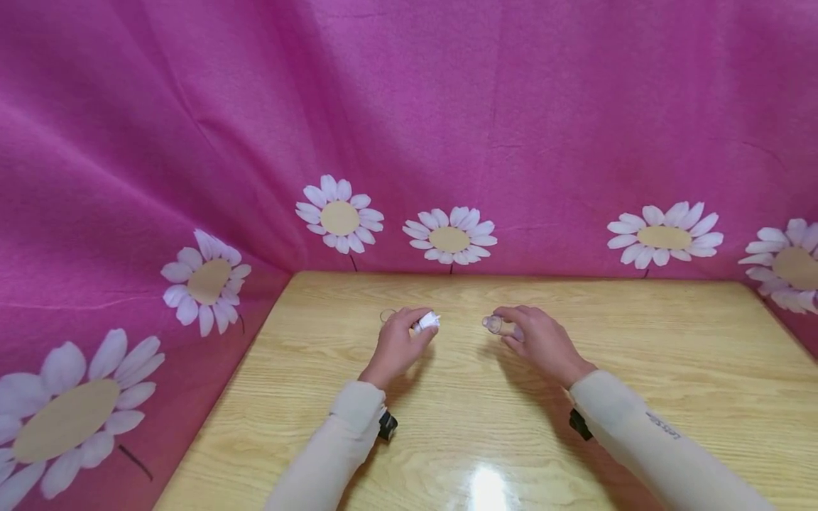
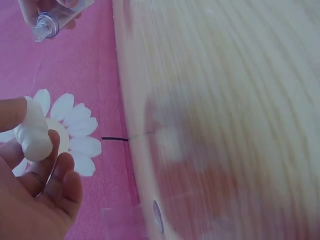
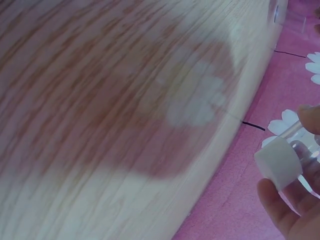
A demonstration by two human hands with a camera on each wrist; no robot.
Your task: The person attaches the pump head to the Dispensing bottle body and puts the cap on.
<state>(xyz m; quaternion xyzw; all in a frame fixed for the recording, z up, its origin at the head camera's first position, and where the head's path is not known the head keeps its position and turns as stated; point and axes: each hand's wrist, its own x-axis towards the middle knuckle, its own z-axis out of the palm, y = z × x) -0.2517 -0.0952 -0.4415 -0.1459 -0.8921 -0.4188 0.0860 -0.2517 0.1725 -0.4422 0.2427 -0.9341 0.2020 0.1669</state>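
Observation:
Between thumb and fingers, my left hand pinches a small white pump head, its narrow tip pointing right. The left wrist view shows this smooth white pump head gripped near the fingertips. Across from it, my right hand holds a small clear bottle on its side, its bare neck facing left. A white base ends the bottle in the right wrist view. The two pieces are apart, both held above the table. Behind my left hand stands a clear cap, partly hidden in the head view.
The wood-grain table is glossy and reflects light near its front. A pink cloth with printed white daisies hangs along the table's back and sides. A small black camera sits under the left wrist, another under the right.

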